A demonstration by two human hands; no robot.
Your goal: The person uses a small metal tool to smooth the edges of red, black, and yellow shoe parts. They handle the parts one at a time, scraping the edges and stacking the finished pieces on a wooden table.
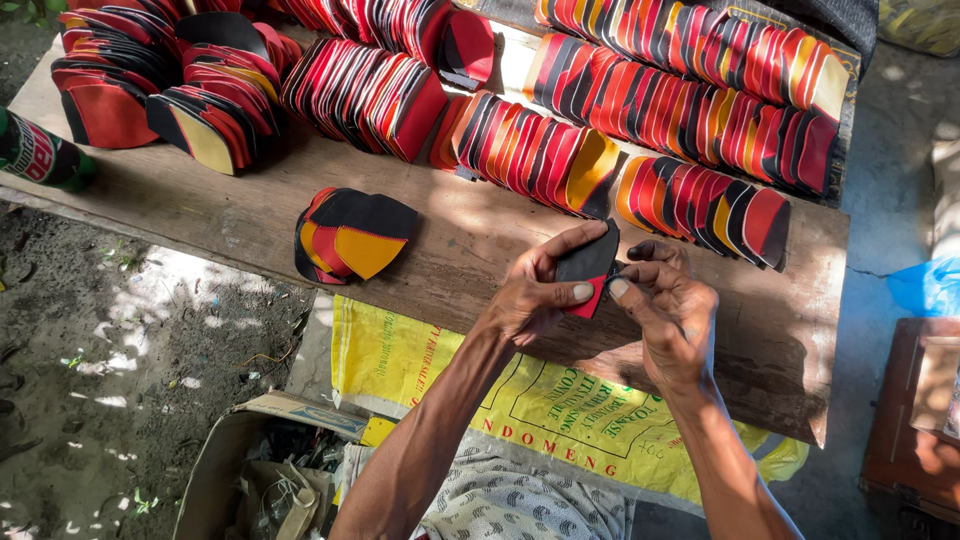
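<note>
I log one head-worn view only: looking steeply down, close over the weathered wooden plank bench (200,205).

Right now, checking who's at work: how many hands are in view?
2: left hand and right hand, both over the table's near edge, holding one black-red piece.

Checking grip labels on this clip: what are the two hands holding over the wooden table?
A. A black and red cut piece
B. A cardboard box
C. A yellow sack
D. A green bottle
A: the left hand and right hand pinch a black and red cut piece between them above the wooden table.
</note>
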